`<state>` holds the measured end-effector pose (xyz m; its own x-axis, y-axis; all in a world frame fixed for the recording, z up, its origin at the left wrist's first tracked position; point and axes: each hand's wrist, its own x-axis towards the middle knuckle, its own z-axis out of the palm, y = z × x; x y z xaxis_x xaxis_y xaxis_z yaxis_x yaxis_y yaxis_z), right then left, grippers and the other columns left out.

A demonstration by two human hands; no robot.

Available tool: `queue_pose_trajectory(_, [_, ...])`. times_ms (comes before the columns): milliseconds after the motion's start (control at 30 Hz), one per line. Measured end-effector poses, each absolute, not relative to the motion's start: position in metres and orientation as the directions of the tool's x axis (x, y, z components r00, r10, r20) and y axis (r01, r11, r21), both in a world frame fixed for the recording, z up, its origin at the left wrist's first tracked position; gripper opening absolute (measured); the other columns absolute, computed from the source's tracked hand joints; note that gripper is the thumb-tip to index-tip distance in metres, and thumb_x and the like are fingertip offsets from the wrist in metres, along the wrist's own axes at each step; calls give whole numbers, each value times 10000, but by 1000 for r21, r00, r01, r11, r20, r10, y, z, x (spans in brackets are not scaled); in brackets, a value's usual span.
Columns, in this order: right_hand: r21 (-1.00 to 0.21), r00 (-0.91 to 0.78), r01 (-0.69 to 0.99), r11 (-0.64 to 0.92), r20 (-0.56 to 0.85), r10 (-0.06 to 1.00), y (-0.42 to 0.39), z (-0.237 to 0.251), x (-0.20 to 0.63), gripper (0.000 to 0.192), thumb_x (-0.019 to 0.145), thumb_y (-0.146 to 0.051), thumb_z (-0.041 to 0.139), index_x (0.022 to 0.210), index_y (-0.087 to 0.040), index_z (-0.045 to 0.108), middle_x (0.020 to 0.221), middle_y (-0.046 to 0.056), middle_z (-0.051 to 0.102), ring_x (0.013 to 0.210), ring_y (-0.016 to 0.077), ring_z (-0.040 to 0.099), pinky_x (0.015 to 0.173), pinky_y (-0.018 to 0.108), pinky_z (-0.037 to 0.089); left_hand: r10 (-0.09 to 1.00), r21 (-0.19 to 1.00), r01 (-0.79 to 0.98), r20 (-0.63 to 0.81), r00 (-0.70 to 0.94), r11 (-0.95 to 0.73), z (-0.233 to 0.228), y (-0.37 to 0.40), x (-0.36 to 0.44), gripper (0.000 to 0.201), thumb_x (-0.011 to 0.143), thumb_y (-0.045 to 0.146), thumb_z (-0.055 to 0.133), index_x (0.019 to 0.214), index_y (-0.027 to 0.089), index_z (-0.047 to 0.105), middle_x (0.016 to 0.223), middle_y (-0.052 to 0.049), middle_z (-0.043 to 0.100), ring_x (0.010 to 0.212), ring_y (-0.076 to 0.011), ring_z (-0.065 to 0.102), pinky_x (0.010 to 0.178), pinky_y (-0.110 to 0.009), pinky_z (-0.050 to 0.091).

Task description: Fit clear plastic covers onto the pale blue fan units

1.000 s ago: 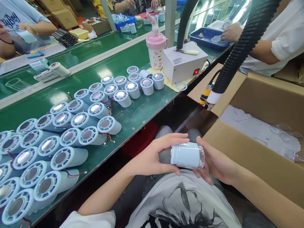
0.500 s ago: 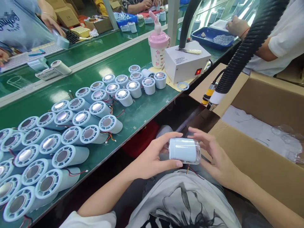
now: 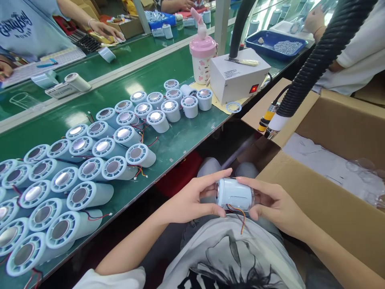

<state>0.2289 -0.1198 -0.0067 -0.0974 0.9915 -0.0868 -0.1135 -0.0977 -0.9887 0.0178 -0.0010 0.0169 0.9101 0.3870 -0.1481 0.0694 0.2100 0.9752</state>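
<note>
The left hand (image 3: 195, 200) is holding a pale blue plastic cylinder (image 3: 236, 194) by its left end, with the fingers curving over the top and the thumb lying along the lower side. The right hand (image 3: 279, 202) is holding the opposite end, with its fingertips at the upper edge and its thumb below. Both grips are spanning the diameter of the part. A transparent, rounded sleeve (image 3: 253, 196) is showing around the cylinder at its right end. The cylinder is lying sideways between the hands, above the lap and off the table edge. Thin red, orange and dark wires (image 3: 243, 218) are hanging from its lower side.

Pale blue cylinders with slotted end rings (image 3: 90, 168) are standing or leaning in rows on a glossy green worktable (image 3: 168, 146). A white box-shaped metal unit (image 3: 234, 80) with a lit red switch (image 3: 254, 88) is standing beyond them. An open brown cardboard box (image 3: 297, 192) is standing beside the right hand, and a black ribbed hose (image 3: 321, 60) is hanging above it.
</note>
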Motion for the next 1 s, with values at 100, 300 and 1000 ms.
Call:
queue_pose_trajectory(100, [-999,-44,37,-3,-4,999,-121,-5,228,562,754,-247,804,1237,-457,607,1292,-37,611,931,201,704,850,300,602,374,957,37,-148,916,289,12,-2,17,820,705,102,777,1422,281,421,1371,-88,556,1193,-247,584,1051,-397,457])
queue_pose_trajectory(300, [-979,-4,185,90,91,996,-122,-3,225,565,732,-199,809,1217,-427,631,1289,-26,626,1030,249,683,834,305,614,361,934,-2,-137,923,358,5,-3,16,825,688,74,783,1407,295,445,1367,-86,565,1210,-262,577,1027,-392,478])
queue_pose_trajectory(1000, [-993,-7,5,115,114,993,-122,-3,228,502,766,-190,785,1212,-314,592,1243,64,538,1185,243,509,1020,382,484,377,931,63,-207,903,360,7,-3,20,775,732,473,744,1396,248,412,1296,-116,539,1122,-250,571,952,-385,462])
